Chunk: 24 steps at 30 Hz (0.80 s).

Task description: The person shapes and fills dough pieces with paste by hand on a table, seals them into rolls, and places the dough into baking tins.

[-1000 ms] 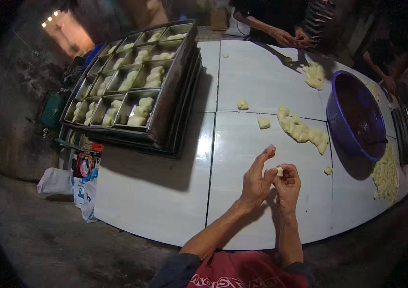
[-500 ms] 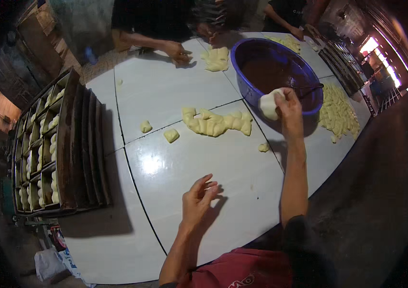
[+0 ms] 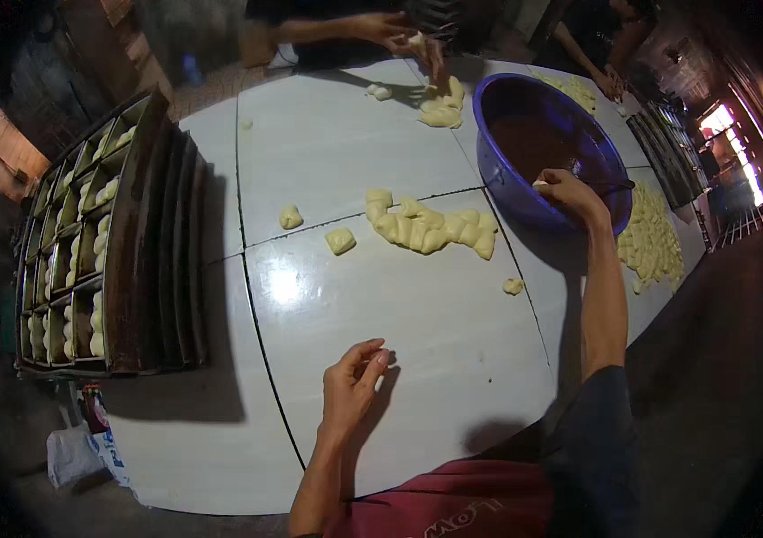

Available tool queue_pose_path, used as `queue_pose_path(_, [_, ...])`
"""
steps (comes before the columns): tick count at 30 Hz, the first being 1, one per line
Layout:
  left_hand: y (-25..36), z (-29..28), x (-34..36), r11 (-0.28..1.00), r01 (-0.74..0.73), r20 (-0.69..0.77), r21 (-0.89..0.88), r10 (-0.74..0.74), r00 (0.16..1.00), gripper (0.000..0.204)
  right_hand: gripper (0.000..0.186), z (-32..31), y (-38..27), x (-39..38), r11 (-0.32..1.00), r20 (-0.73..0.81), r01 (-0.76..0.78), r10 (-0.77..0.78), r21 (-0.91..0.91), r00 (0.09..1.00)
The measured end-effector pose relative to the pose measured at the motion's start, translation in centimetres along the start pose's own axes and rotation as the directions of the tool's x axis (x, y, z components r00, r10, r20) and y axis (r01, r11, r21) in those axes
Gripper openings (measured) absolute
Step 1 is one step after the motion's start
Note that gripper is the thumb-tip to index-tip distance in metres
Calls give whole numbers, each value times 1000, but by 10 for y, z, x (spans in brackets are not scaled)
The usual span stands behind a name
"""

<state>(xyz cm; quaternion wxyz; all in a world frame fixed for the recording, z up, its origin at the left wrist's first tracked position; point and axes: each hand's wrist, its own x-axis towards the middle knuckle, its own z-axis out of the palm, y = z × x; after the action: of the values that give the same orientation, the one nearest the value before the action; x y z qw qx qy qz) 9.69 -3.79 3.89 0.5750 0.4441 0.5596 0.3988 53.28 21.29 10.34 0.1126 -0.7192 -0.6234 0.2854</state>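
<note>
My right hand (image 3: 570, 193) is closed in front of the near rim of a blue plastic basin (image 3: 511, 193) holding brown filling. A small white piece (image 3: 540, 183) shows at its fingertips; the rest is hidden by the fingers. Over the near part of the white tiled table hangs my left hand (image 3: 355, 381), fingers loosely bent and the thumb apart, with nothing in it. Beyond it lies a long clump of pale yellow dough pieces (image 3: 426, 229). Loose dough pieces sit to its left, a squarish one (image 3: 340, 240) and a smaller one (image 3: 290, 216). Another small piece (image 3: 512, 286) lies nearer the basin.
Stacked dark metal trays (image 3: 153, 260) stand on the left, the top one divided into cells with dough. Many small dough pieces (image 3: 646, 233) cover the table right of the basin. A co-worker's hands (image 3: 408, 40) work dough at the far edge; another person's hands (image 3: 610, 82) are far right.
My right hand has turned and closed, hiding most of the white thing it held up. My left hand's fingers have curled in. The co-worker opposite has lifted a dough piece. The view has shifted.
</note>
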Motion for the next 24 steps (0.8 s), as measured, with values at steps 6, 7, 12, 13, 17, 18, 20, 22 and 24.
queue_pose_path(6, [-3,22,16,934,142,79,-328,-123,989,32,19,23,-66,-58,748,-334,260,-54,610,941])
queue_pose_path(7, [8,26,15,926,167,121,-337,-133,984,32,19,39,-78,-70,750,-320,252,-58,611,946])
queue_pose_path(12, [28,45,25,916,41,173,-399,32,984,40,13,130,-156,-145,195,-147,154,-48,969,988])
queue_pose_path(13, [28,46,26,840,84,163,-536,6,987,42,14,152,-177,-156,125,-125,121,28,985,992])
queue_pose_path(17, [13,19,20,694,157,202,-703,-17,979,45,25,220,-178,-178,40,81,-74,-217,996,973])
queue_pose_path(18, [8,7,16,654,136,163,-744,-19,986,39,25,229,-186,-188,6,124,-127,-237,992,964])
queue_pose_path(20, [-1,-13,8,657,87,49,-749,-77,996,34,24,242,-197,-202,-25,180,-194,-274,981,945])
queue_pose_path(22, [-7,-32,-1,642,42,-76,-765,-154,985,24,35,253,-199,-210,59,199,-190,-326,980,924])
queue_pose_path(24, [-8,-44,-9,646,7,-144,-763,-180,973,24,44,270,-208,-222,240,71,16,-350,971,934])
